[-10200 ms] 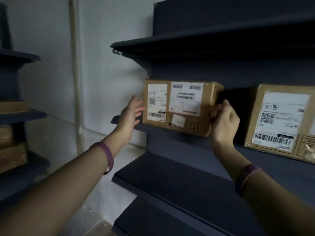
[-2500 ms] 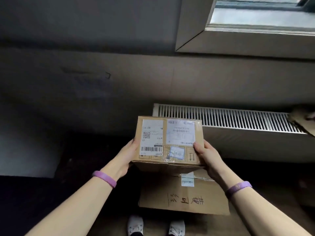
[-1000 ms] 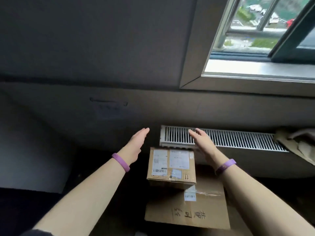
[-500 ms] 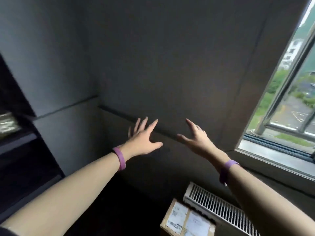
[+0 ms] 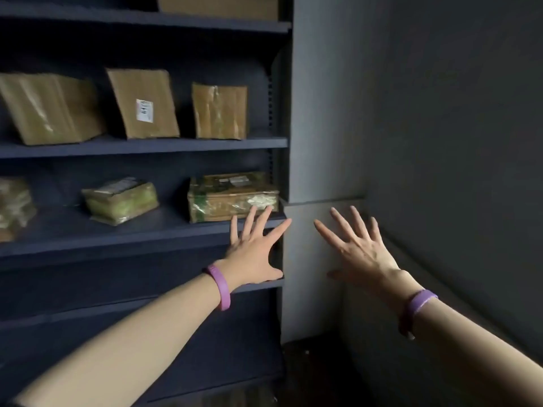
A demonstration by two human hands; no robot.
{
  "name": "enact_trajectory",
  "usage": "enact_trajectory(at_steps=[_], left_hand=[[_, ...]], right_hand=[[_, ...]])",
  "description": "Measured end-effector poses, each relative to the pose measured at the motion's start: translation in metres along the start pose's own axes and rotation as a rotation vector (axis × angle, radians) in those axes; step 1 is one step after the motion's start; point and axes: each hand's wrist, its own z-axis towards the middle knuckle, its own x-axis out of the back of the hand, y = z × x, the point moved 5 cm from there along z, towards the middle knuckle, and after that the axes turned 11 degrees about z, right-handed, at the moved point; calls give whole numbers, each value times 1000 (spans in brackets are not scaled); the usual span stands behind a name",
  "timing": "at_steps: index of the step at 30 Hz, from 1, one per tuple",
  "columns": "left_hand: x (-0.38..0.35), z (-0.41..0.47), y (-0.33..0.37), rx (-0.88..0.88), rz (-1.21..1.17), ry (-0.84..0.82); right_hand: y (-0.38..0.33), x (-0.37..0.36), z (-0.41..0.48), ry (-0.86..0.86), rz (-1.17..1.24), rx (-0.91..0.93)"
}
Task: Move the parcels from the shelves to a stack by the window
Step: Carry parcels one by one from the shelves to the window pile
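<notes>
A dark blue shelf unit [image 5: 141, 143] fills the left of the view. On its middle shelf lies a flat brown parcel wrapped in clear film [image 5: 232, 195], near the right end. My left hand [image 5: 252, 251] hovers just below and in front of that parcel, fingers spread, holding nothing. My right hand [image 5: 355, 251] is raised to its right in front of the grey wall, fingers spread too and empty. A smaller wrapped parcel [image 5: 120, 199] lies further left on the same shelf. On the shelf above stand three brown parcels [image 5: 142, 102]. The stack by the window is out of view.
Another wrapped parcel [image 5: 13, 207] shows at the left edge, and a brown box [image 5: 219, 5] sits on the top shelf. A grey pillar [image 5: 323, 113] stands right of the shelves, a dark wall [image 5: 455, 142] beyond it. The lower shelves [image 5: 117, 312] hold nothing visible.
The box was set on the stack by the radiator and released. The view has since swung left from the window to the shelves, both empty hands staying raised and spread.
</notes>
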Motion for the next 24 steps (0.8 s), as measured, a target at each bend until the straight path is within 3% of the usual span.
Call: enact_trajectory(at_steps=[8, 11, 14, 16, 24], left_hand=[[20, -138, -178, 456, -73, 10], [40, -215, -237, 669, -221, 32], [64, -297, -287, 900, -637, 142], [78, -349, -312, 990, -855, 255], [124, -516, -385, 1199, -1274, 589]], right_hand=[[-207, 31, 75, 71, 88, 390], [-306, 50, 82, 68, 339, 514], [-405, 64, 77, -164, 1048, 521], [-465, 69, 68, -346, 1379, 522], [-648, 96, 30, -747, 1837, 445]])
